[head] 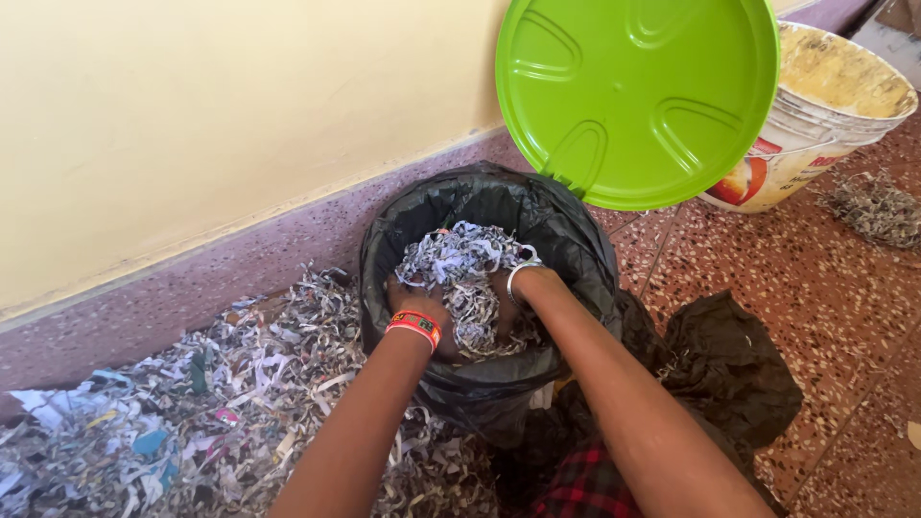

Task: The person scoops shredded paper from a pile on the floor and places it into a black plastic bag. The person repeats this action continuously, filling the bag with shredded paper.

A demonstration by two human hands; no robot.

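Speckled floor tiles meet a cream wall. Left hand (419, 309) and right hand (506, 305) are both sunk in the bin (576, 251), fingers closed round one clump of shredded paper (460, 259) (fingertips buried). The clump sits between both hands. Green lid (637, 96) stands open behind the bin; more shreds (192, 412) lie left of it.

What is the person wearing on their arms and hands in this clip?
Both forearms are bare, with no sleeves or gloves. The left hand has a red-orange wristband with a small dark patch at the wrist. The right hand has a thin silver bangle.
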